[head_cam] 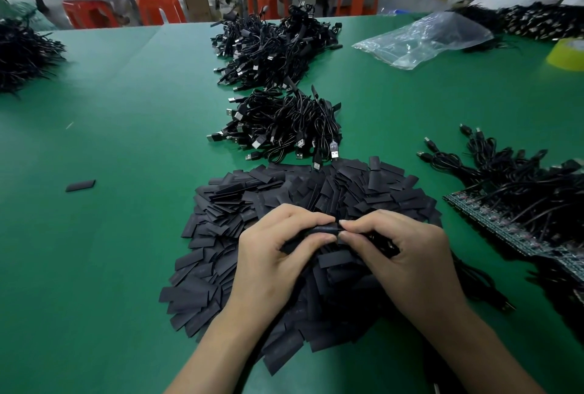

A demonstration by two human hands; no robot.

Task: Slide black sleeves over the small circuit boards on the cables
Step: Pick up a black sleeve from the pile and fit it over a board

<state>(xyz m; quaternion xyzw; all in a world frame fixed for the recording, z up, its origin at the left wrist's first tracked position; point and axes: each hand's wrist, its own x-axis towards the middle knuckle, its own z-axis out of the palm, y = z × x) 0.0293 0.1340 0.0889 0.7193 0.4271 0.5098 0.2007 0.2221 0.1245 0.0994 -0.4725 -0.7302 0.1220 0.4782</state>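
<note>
Head view. The work surface is a green table [126, 109].

The left hand [278, 254] and right hand [401, 251] meet low in the centre, above a large heap of loose sleeves [284, 191].

Between them is one black sleeve [325, 230], lying roughly level and off the heap.
- The left hand pinches its left part between thumb and curled fingers.
- The right hand, fingers curled, pinches its right end with thumb and forefinger tips.
- Whether a circuit board sits inside the sleeve cannot be told, because the fingers cover both ends.

A thin black cable [480, 283] leads out from under the right hand toward the lower right.

At the right edge lies a strip of small circuit boards [505, 226], still joined in a row, with a tangle of attached cables [505, 172] lying across it.

Beyond the heap of sleeves sits a bundle of USB cables [284, 125], metal plugs pointing toward the camera. A larger cable heap [271, 42] lies farther back, just behind it.

One stray sleeve [80, 185] lies alone at the left, well apart from the heap.

Further items noted:
- A left cable pile [22, 55] at the far left edge.
- A far cable pile [537, 20] at the upper right.
- A clear plastic bag [423, 39], and near it a yellow tape roll [567, 55].
- Orange stools [161, 6] standing behind the table.
</note>
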